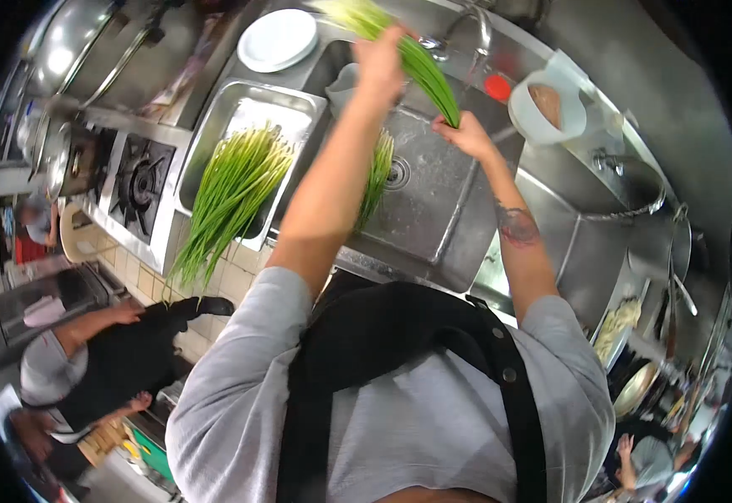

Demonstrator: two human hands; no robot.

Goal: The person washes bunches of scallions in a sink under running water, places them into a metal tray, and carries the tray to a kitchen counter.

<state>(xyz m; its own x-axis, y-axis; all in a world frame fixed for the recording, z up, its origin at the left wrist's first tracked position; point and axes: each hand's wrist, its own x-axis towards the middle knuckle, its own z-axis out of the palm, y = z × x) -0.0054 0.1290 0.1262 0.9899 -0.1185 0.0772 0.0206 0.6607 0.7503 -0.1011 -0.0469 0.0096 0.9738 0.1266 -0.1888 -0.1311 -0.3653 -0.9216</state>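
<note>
Above the sink point(433, 197), a bunch of spring onions point(420, 67) stretches between my two hands. My left hand point(380, 65) is closed around it toward the pale root end, and my right hand point(465, 136) grips the green end. More spring onions point(377, 180) lie in the sink beside the drain, partly hidden by my left forearm. To the left, a steel pan point(240, 94) holds a large pile of spring onions point(244, 180), their green tips hanging over its near edge.
White plates point(278, 40) sit behind the pan. A curved faucet point(485, 33) rises at the sink's back, near a red lid point(497, 86) and a white plastic container point(560, 101). A gas burner point(141, 184) stands far left. Co-workers point(106, 360) are at the lower left and lower right.
</note>
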